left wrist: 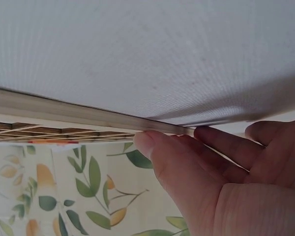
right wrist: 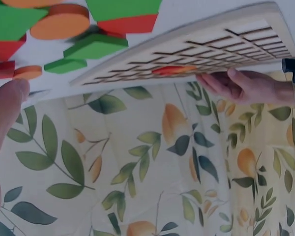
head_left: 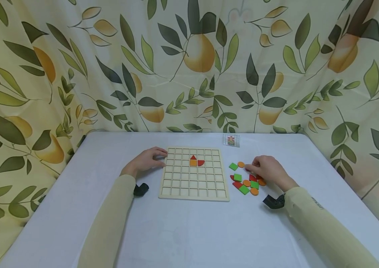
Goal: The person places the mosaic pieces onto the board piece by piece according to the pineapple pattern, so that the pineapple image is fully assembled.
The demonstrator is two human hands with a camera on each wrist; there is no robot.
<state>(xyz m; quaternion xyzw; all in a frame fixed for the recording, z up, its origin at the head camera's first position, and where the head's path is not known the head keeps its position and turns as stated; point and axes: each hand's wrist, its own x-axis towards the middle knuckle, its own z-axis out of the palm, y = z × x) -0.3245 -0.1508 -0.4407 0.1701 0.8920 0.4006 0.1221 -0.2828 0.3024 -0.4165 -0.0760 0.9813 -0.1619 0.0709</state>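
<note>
Leaf-and-pear curtain (head_left: 189, 67) behind and to both sides; pale desk (head_left: 182, 230) in front.

Left hand (head_left: 147, 160): fingers (left wrist: 152, 142) laid nearly straight against the left rim of the grid board (head_left: 194, 186), near its far corner. Touching the wood, not curled round it.

Right hand (head_left: 267, 169): palm down over the loose pieces (head_left: 247, 182), fingers bent toward them. Fingertips hidden under the hand in the head view; only one fingertip at the frame edge in the right wrist view. Cannot tell whether a piece is pinched.

Board: flat on the desk, centred ahead, between the two hands. Nearly square, slightly longer front to back; edges running square to the desk's near edge.

Filled so far, three cells in the upper middle: red triangle (head_left: 193, 157) pointing away, orange square (head_left: 193, 162) directly beneath and touching, red quarter-round (head_left: 201, 162) just right of the square. All other cells bare.

Left over: green squares, orange rounds and red pieces in a loose cluster just right of the board, some touching, partly covered by the right hand.

Small picture card (head_left: 231, 140) beyond the board's far right corner, showing a coloured figure too small to read.

Judged progress: early; most pieces not yet placed.

Black wrist camera mounts (head_left: 140, 189) on both sleeves.
</note>
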